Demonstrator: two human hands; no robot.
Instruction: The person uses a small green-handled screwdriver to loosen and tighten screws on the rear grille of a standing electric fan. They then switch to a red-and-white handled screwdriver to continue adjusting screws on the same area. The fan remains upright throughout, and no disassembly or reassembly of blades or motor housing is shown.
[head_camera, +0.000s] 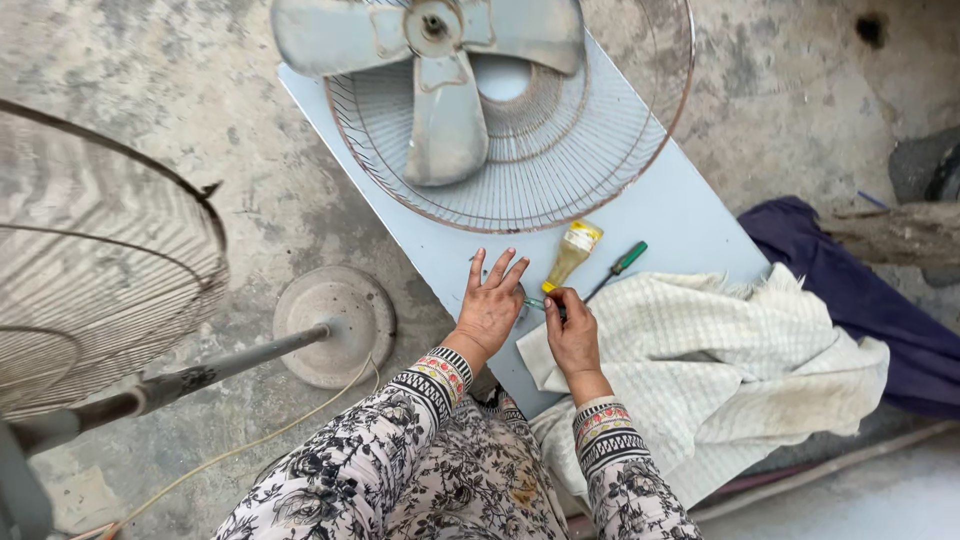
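My left hand (492, 302) lies flat on the pale blue board (690, 210), fingers spread. Beside it, my right hand (572, 335) pinches a small green-handled tool (536, 303) whose tip points toward the left hand. Just beyond my fingers lie a small yellow-capped bottle (572, 250) and a green-handled screwdriver (620, 267). Farther up the board rests a fan head with grey blades (440, 110) inside a rusty wire guard (560, 160).
A cream quilted cloth (720, 365) drapes over the board's right side, with a dark blue cloth (860, 290) beyond it. On the concrete floor at left lies a round fan base (335, 320) with its pole (190, 380), another wire guard (90, 270) and a cord (250, 445).
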